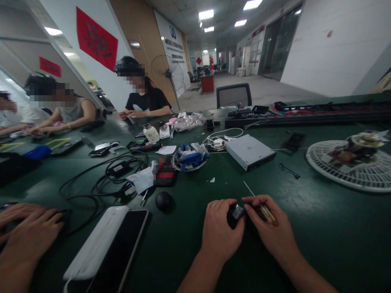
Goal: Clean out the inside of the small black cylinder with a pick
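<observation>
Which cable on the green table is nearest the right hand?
The short, thin black cable beyond the right hand; the white cable and long black cable lie farther left.

A dark green surface spreads across the foreground, with a black mesh-backed chair at its far side. Beyond it a grey floor runs back to a red desk with a dark office chair beside it. A plain pale wall stands on the right, next to dark glass doors. To the left, a white column carries a red paper sign with dark writing, and behind it comes a wood-toned wall panel and a white lettered board. A standing fan is near the board. Rectangular ceiling lights glow overhead, and slatted blinds show at the far left.
</observation>
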Available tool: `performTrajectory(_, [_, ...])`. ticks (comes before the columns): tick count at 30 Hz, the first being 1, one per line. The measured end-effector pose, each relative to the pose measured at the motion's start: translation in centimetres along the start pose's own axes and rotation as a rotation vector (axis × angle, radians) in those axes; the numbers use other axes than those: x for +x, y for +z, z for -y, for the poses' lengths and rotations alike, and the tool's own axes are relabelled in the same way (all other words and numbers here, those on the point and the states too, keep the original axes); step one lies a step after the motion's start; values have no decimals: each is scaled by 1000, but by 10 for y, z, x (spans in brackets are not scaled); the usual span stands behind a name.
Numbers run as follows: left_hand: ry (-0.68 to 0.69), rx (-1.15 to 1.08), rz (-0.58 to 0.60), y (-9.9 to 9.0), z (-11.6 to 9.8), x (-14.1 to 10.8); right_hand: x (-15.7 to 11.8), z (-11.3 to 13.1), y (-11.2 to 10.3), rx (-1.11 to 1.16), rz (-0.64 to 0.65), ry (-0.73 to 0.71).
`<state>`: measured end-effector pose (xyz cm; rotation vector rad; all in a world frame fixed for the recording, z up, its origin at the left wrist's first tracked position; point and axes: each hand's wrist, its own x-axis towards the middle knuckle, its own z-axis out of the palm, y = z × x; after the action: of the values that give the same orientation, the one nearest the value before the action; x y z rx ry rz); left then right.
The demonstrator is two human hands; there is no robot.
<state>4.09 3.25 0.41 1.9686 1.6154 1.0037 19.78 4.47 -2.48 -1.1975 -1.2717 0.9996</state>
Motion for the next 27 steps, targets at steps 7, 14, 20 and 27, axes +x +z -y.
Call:
performTrajectory(7, [43,20,-57,0,4,2,1,3,0,144,-42,62])
performTrajectory(14, [102,-3,-150,0,7,4,-1,4,1,112,7,35])
performTrajectory(20, [152,-56,-153,0,7,3,-2,4,2,118,23,13])
performTrajectory(27, [172,-118,-130,2,10,3,0,4,1,131,21,71])
